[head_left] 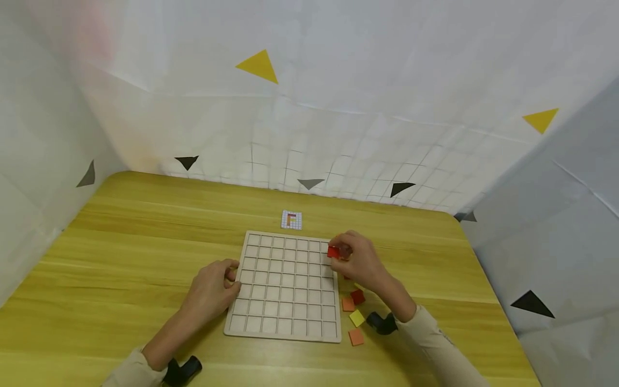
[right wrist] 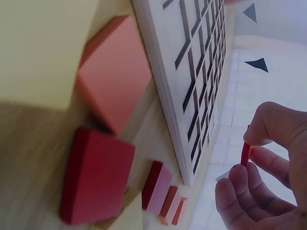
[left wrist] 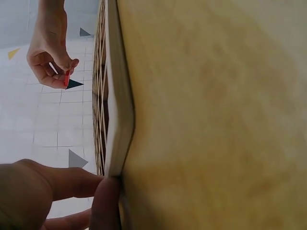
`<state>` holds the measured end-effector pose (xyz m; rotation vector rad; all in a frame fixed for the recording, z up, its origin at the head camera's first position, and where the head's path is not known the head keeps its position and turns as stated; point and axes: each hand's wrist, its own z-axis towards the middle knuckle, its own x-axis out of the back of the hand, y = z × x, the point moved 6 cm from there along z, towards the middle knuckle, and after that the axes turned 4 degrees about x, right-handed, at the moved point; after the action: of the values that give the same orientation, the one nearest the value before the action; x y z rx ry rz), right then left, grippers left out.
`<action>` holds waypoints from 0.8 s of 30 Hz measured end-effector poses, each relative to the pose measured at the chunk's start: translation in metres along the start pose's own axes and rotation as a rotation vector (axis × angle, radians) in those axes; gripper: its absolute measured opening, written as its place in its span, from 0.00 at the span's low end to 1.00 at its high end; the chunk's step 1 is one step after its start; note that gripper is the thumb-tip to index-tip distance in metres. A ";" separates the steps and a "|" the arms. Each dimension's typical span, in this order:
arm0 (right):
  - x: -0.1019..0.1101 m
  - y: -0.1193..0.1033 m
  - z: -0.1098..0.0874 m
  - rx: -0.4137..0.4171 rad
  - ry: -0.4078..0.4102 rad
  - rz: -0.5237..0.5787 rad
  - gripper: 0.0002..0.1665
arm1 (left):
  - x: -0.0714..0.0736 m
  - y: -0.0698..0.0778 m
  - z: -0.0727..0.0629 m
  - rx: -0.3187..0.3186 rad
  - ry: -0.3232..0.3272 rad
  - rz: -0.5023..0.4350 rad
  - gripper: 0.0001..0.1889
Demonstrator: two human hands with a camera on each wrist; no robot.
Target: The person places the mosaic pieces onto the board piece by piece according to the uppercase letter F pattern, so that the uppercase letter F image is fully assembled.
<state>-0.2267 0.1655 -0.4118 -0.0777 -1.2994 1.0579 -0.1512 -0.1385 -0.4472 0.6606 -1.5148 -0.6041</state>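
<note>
My right hand (head_left: pixel 358 260) pinches a red tile (head_left: pixel 333 252) near the two o'clock edge of the board (head_left: pixel 272 308); my left hand (head_left: pixel 210 285) touches the edge at nine, thumb and forefinger apart. I'd steady the board lightly there and square the tile to a cell (head_left: pixel 314 282) before loosening my pinch.
</note>
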 end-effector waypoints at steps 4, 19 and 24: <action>-0.004 -0.004 0.004 -0.003 -0.015 0.004 0.18 | -0.001 0.000 0.000 -0.001 0.000 -0.001 0.20; -0.018 -0.024 0.022 0.043 -0.011 0.057 0.18 | 0.001 0.000 0.000 -0.001 -0.001 0.015 0.20; -0.024 -0.024 0.024 0.030 -0.032 0.056 0.17 | 0.001 0.001 -0.002 -0.004 -0.004 0.013 0.20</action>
<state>-0.2289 0.1242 -0.4074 -0.0750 -1.3161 1.1303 -0.1494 -0.1383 -0.4459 0.6462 -1.5200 -0.5990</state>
